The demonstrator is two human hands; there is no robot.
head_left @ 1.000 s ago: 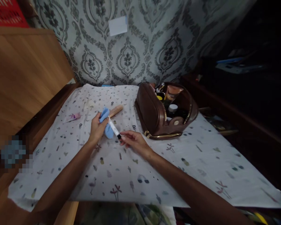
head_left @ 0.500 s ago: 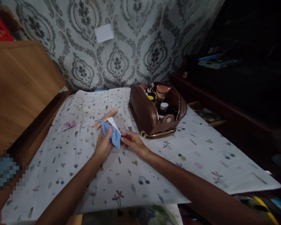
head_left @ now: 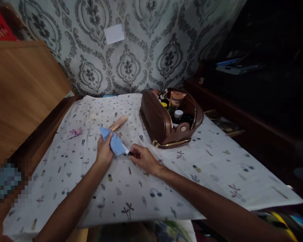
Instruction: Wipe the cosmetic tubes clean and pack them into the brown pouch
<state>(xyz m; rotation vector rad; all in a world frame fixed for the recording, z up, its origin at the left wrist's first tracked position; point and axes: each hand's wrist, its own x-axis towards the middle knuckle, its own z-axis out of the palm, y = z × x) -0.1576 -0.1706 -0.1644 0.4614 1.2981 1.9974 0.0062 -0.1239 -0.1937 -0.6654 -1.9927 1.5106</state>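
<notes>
A light blue cloth [head_left: 115, 144] is wrapped around a white tube [head_left: 126, 150], and my left hand [head_left: 104, 148] is closed on the cloth. Only the tube's lower end and its black cap [head_left: 129, 153] show past the cloth. My right hand [head_left: 142, 157] pinches the tube at that cap. Just beyond the cloth lies a peach-coloured tube [head_left: 118, 123], partly hidden by it. A small pink and white tube [head_left: 74, 133] rests farther left. To the right of my hands stands an unzipped brown cosmetic bag [head_left: 156, 117], filled with several bottles and tubes.
A white cloth with small printed figures [head_left: 151, 208] covers the table. Wooden furniture [head_left: 22, 84] borders it on the left. Patterned wallpaper [head_left: 128, 67] with a white card [head_left: 114, 33] rises behind. Dark shelving [head_left: 242, 111] stands at the right.
The cloth has slid along the tube toward my right hand. The tube's white end has gone from above the cloth, and its black cap now shows between cloth and right fingers.
</notes>
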